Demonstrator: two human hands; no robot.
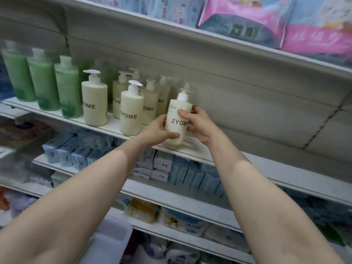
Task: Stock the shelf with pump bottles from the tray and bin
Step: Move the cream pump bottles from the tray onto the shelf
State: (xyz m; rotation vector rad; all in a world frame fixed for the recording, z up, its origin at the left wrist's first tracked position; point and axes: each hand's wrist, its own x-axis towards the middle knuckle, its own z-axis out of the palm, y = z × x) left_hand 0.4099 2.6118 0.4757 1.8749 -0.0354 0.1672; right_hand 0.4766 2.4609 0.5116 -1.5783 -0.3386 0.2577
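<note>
Standing on the white metal shelf, right of the stocked row: one cream pump bottle lettered ZYOME, gripped by you on both sides, left hand low, right hand higher. Beside it: cream ZYOME pump bottles. Further left: green translucent bottles.

The white shelf carries green bottles at left and cream ZYOME pump bottles beside them.
</note>
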